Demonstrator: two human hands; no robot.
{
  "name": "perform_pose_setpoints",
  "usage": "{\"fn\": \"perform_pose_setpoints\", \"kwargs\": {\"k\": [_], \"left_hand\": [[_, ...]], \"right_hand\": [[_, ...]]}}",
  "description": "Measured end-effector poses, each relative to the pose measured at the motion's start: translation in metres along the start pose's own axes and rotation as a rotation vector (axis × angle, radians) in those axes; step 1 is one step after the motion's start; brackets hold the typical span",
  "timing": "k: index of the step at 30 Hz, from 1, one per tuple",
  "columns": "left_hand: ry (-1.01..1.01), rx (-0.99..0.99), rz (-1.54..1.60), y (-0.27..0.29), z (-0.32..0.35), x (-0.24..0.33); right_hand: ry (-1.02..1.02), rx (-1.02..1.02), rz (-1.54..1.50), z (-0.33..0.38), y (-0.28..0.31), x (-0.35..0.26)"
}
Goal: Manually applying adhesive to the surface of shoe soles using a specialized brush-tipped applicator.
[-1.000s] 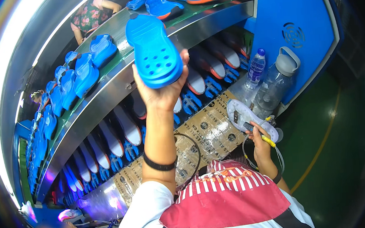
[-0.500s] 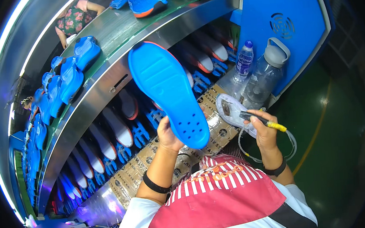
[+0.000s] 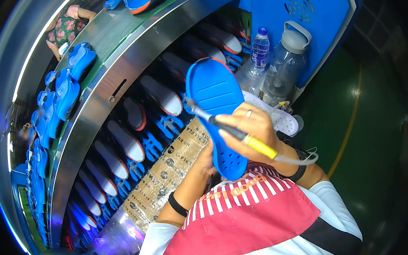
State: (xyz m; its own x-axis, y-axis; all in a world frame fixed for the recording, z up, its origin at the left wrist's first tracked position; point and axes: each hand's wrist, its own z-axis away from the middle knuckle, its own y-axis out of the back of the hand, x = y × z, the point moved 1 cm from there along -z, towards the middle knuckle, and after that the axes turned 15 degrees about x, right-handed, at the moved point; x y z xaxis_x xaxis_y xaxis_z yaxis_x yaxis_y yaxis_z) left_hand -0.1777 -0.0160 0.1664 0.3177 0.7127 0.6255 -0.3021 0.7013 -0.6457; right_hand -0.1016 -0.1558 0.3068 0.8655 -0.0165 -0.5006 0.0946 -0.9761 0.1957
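Observation:
My left hand [image 3: 207, 159] grips the edge of a blue shoe sole [image 3: 218, 91] with an orange rim, moulded lines and several small holes at its narrower end. The sole tilts up in front of my apron, its wider end away from me. My right hand [image 3: 255, 126] holds a pen-shaped brush [image 3: 232, 130] with a black grip, a yellow rear end and a pale hose. The brush tip lies over the sole's left edge; I cannot tell whether it touches. Behind my right hand, a white sole-shaped piece with holes [image 3: 285, 122] is partly hidden.
A curved green conveyor [image 3: 110, 49] carries several blue soles [image 3: 66, 94]. Below it, pale soles [image 3: 128, 141] stand in a row beside blue racks. A small bottle [image 3: 259, 51] and a larger jug [image 3: 284, 64] stand by a blue panel [image 3: 302, 23]. Another person is across the conveyor.
The brush has moved left, from above the white piece to the blue sole's left edge. My left hand has brought the sole rightward and turned it more upright. The view has shifted slightly.

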Motion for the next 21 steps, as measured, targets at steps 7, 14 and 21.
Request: {"fn": "perform_pose_setpoints", "kwargs": {"k": [7, 14, 21], "left_hand": [[-0.113, -0.056, 0.067, 0.022, -0.005, 0.004], [-0.096, -0.057, 0.077, 0.019, -0.012, 0.017], [-0.22, -0.202, 0.167, -0.007, -0.012, 0.034]], "right_hand": [[-0.002, 0.069, -0.146, 0.013, 0.007, 0.01], [0.06, -0.052, -0.253, 0.032, -0.001, 0.004], [-0.067, 0.005, -0.164, 0.052, -0.01, 0.002]]}}
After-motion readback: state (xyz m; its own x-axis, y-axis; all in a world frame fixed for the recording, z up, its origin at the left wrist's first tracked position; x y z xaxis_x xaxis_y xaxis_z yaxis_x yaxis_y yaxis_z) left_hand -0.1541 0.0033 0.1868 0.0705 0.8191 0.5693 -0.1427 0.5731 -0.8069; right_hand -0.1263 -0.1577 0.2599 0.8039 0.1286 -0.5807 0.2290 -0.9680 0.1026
